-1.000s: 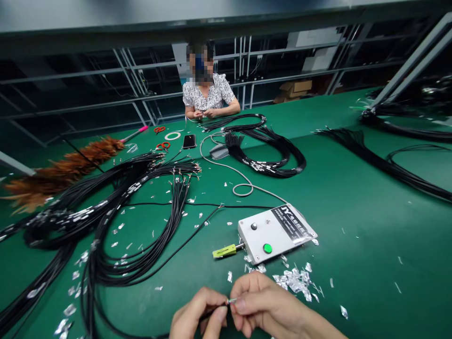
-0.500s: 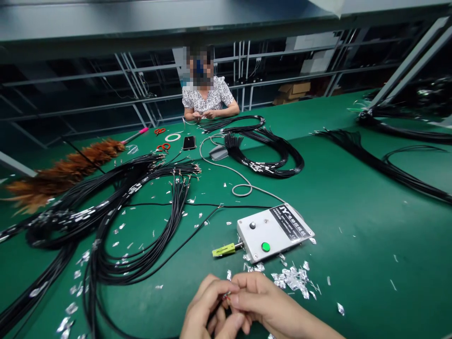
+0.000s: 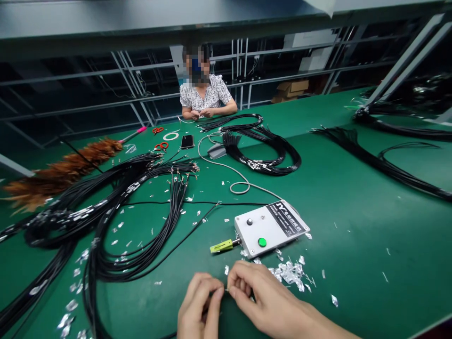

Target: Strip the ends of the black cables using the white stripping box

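At the near edge my left hand [image 3: 199, 301] is closed in a pinch around the end of a black cable, mostly hidden by the fingers. My right hand [image 3: 259, 294], also pinched shut, meets it from the right. A thin pale wire end [image 3: 226, 290] shows in the narrow gap between the fingertips. Just beyond both hands lies a grey-white wire twisting machine [image 3: 259, 230] with a green button and a yellow-green clip [image 3: 222, 246] at its left side. Foil scraps [image 3: 291, 275] lie beside my right hand.
Bundles of black cables [image 3: 141, 263] cover the left side; more coils [image 3: 282, 165] lie further back. A feather duster [image 3: 67, 172], orange scissors [image 3: 161, 146], a white tape ring [image 3: 171, 136] and a phone [image 3: 187, 141] sit far left. A person [image 3: 206, 96] works opposite. Another bundle [image 3: 388, 160] lies right.
My hands have drawn slightly apart, and the fingers of the right hand have curled in. The coloured wires seen between them before are now hidden. The view has shifted slightly.
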A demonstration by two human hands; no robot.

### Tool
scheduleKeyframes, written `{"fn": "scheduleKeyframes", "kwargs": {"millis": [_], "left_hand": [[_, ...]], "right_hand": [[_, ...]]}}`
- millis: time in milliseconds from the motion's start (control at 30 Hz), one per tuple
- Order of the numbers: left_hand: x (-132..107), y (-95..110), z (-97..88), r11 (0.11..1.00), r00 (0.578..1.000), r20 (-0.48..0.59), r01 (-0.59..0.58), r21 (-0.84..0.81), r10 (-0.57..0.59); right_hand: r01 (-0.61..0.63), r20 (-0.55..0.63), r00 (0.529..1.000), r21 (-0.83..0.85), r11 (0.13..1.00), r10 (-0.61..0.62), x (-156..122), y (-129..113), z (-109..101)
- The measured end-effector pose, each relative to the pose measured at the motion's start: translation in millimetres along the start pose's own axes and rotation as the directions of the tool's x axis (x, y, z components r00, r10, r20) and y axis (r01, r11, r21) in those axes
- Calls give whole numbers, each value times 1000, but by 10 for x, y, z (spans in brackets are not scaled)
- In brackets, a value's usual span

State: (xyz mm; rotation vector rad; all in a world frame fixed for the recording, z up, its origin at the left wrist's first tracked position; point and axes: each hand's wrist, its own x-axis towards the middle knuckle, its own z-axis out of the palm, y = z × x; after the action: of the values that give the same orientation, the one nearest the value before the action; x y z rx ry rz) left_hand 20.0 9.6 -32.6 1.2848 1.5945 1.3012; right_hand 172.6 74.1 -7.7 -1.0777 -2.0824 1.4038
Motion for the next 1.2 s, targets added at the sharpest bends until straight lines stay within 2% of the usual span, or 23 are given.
{"fn": "scheduleKeyframes", "kwargs": {"millis": [67, 167, 267, 367, 433, 500, 533, 600, 667, 700, 800, 1033, 1200], "left_hand": [[8, -28, -9, 1000, 1000, -6, 6, -8, -6], [36, -75, -47, 990, 993, -4, 117, -84, -118], [73, -116, -118, 986, 987, 86, 144, -80, -137], [117, -119, -211, 999, 977, 215, -4, 39, -4], [148, -91, -269, 980, 948, 297, -158, 118, 117], [181, -55, -309, 953, 912, 361, -264, 151, 196], [199, -40, -320, 948, 909, 364, -275, 159, 203], [245, -19, -328, 965, 943, 301, -202, 168, 145], [307, -13, -323, 987, 980, 196, -50, 152, 19], [344, -14, -320, 991, 987, 157, 24, 130, -45], [466, -30, -312, 985, 978, 123, 159, 63, -166], [644, -69, -291, 974, 962, 152, 224, 29, -226], [679, -96, -265, 973, 961, 156, 220, 67, -228]], "right_hand": [[86, -15, 996, -129, 988, -89, -7, 34, -13], [106, -27, 993, -269, 957, -118, -31, 70, -30], [155, -49, 979, -447, 881, -197, -54, 74, -3], [296, 4, 931, -593, 749, -365, -34, 87, 71], [403, 70, 877, -645, 650, -475, 5, 107, 98], [478, 119, 826, -667, 572, -551, 56, 122, 71], [492, 121, 808, -677, 547, -576, 85, 124, 40], [460, 64, 794, -713, 529, -604, 151, 117, -43], [369, -26, 801, -765, 528, -598, 224, 103, -116], [324, -52, 809, -791, 518, -586, 260, 98, -139], [255, -29, 841, -859, 444, -540, 358, 100, -148], [194, 23, 887, -925, 327, -462, 514, 173, -96], [209, 56, 908, -919, 334, -415, 587, 170, -124]]}}
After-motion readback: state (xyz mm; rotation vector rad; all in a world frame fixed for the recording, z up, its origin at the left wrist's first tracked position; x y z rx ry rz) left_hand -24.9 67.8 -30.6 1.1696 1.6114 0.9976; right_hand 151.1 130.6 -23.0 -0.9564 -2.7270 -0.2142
